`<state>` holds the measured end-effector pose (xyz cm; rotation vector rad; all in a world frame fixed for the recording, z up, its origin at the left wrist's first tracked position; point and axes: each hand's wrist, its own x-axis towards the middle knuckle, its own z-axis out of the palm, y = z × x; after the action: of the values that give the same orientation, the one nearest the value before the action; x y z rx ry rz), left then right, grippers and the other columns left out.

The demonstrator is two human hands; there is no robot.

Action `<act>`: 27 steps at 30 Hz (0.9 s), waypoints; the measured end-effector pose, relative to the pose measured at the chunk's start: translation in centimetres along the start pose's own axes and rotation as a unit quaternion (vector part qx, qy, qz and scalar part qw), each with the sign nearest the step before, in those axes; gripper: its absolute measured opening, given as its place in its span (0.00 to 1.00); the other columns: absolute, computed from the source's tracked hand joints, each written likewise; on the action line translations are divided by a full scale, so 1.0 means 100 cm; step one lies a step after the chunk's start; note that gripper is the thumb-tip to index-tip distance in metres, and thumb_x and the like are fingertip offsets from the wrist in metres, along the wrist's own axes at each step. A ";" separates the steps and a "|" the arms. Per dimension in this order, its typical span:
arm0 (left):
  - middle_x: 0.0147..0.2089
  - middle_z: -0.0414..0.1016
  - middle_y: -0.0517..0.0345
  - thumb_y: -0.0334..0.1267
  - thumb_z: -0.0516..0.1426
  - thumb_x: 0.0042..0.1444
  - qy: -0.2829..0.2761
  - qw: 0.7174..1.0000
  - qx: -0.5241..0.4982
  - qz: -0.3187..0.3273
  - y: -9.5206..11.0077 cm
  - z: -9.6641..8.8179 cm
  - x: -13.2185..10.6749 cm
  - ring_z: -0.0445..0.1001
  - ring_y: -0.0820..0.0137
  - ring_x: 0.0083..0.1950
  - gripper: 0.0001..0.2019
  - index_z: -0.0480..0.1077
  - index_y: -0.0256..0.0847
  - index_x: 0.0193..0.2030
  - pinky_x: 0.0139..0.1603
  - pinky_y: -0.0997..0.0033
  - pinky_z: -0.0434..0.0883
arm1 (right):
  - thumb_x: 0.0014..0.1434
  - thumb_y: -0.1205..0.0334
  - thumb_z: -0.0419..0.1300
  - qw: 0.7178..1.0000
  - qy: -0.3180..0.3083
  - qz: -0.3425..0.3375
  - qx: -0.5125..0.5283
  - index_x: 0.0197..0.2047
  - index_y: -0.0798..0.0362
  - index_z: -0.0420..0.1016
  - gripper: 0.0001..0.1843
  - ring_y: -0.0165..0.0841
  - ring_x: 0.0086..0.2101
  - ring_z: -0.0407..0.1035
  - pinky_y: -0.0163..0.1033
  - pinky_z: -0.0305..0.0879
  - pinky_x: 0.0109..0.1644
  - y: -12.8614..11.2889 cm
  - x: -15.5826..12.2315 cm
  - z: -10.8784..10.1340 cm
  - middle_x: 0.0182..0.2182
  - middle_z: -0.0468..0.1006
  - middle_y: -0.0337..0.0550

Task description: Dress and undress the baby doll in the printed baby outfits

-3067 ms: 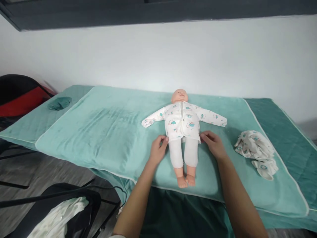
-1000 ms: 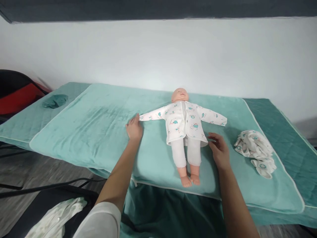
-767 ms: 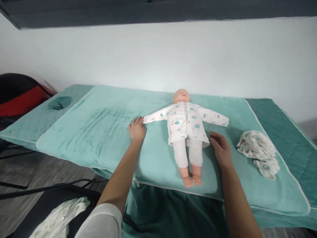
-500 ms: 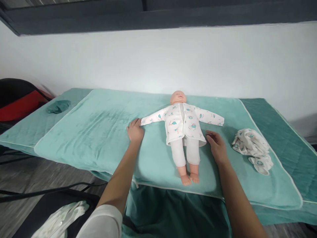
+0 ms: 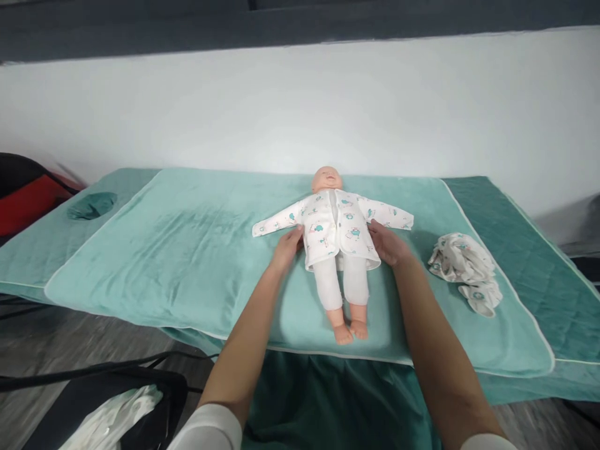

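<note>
White printed jacket (image 5: 323,228) on, the doll (image 5: 327,179) lies face-up on the green mat (image 5: 201,237)! Hands apart: left hand (image 5: 287,247) at one flank, right hand (image 5: 389,244) opposite; whether they're gripping, I can't tell.

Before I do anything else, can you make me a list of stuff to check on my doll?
1. Doll on its back, face up: ok.
2. Bare feet on the green mat: ok, but near its front edge.
3. Both sleeves spread out sideways: ok.
4. Left hand and right hand at the jacket, one each side: ok.
5. Jacket front fastened: cannot tell, too small to see.
6. Crumpled cloth apart from the doll: ok.
</note>
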<state>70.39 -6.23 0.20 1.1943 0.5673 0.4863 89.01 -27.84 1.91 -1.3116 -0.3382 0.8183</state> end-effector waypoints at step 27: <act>0.66 0.72 0.47 0.42 0.62 0.60 0.047 0.995 -0.065 0.061 -0.005 0.030 0.031 0.69 0.58 0.69 0.20 0.72 0.40 0.58 0.72 0.54 0.65 | 0.56 0.43 0.66 0.976 0.137 -0.161 -0.060 0.70 0.49 0.52 0.46 0.43 0.64 0.64 0.51 0.68 0.65 0.025 -0.008 0.021 0.69 0.63 0.52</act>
<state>74.71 -6.56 -0.01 1.0904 0.5371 0.6759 86.27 -26.83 0.29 -1.4155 -0.3711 0.3428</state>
